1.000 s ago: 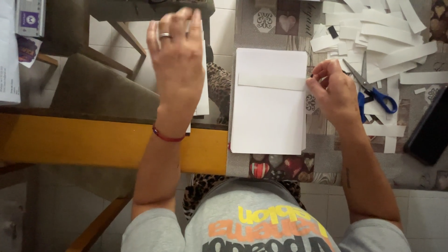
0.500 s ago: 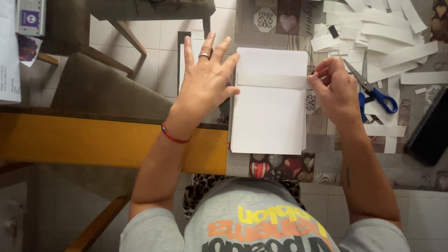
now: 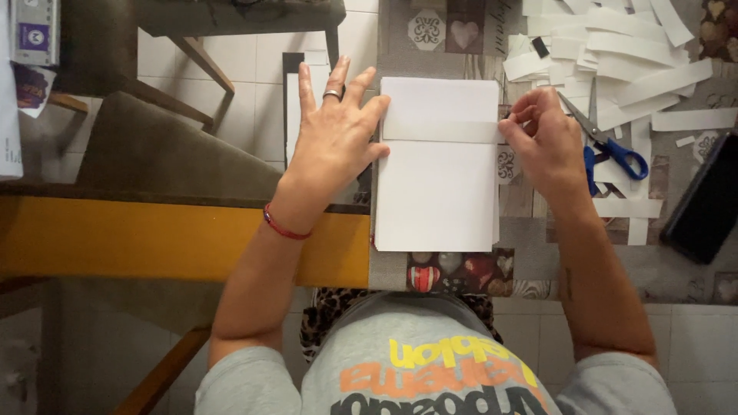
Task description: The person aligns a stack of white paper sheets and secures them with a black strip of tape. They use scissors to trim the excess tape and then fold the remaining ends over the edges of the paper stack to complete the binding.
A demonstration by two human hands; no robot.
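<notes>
Right grip (image 3: 547,142) pinches paper strip (image 3: 440,131).

I am seeing a patterned tablecloth (image 3: 461,269) covering the table, carrying a white paper stack (image 3: 437,192), a heap of white paper strips (image 3: 615,54), blue-handled scissors (image 3: 607,146), and a black case (image 3: 707,200) lying at the right edge.

A stack of white paper (image 3: 437,188) lies on the patterned tabletop (image 3: 661,269), a white paper strip (image 3: 442,131) across its upper part; the left hand (image 3: 334,142) lies spread flat at the stack's left edge; the right hand (image 3: 542,142) pinches the strip's right end; blue-handled scissors (image 3: 607,150) and loose paper strips (image 3: 615,54) lie just beyond.
</notes>
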